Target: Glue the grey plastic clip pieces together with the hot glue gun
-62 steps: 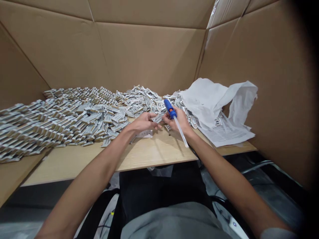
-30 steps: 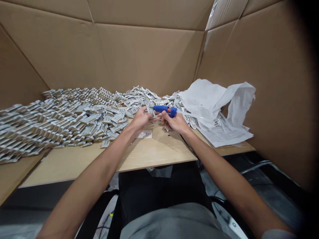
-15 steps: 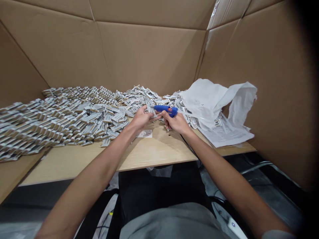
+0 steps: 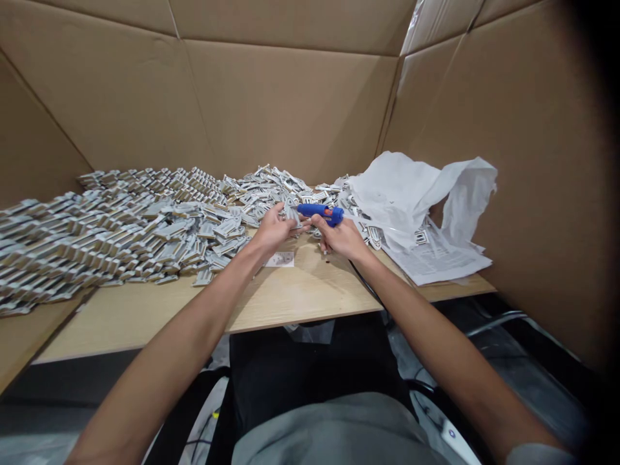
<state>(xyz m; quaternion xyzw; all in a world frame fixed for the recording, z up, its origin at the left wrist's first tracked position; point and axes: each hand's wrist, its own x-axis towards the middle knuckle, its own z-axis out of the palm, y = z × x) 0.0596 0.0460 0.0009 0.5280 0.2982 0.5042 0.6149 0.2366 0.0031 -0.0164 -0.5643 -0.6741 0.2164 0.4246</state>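
Note:
A blue glue gun [image 4: 318, 213] with an orange-red patch is gripped in my right hand [image 4: 341, 239]; its nozzle points left. My left hand [image 4: 277, 229] pinches a small grey-and-white flat piece [image 4: 291, 212] with slots in it. The nozzle is right at this piece, though I cannot tell whether they touch. From the gun a dark cord [image 4: 365, 279] runs down past the table's front edge. A small printed card [image 4: 281, 259] lies on the board below my left hand.
Neat rows of similar pieces [image 4: 97, 239] cover the left of the wooden tabletop [image 4: 300, 297]. A loose heap [image 4: 271, 181] lies behind my hands. White wrapping [image 4: 397, 187] and printed paper [image 4: 436, 265] are at right. Cardboard walls [image 4: 290, 110] enclose the back and sides.
The whole view has shifted very slightly. Both hands keep nearly the same pose, with the glue gun's nozzle still at the piece.

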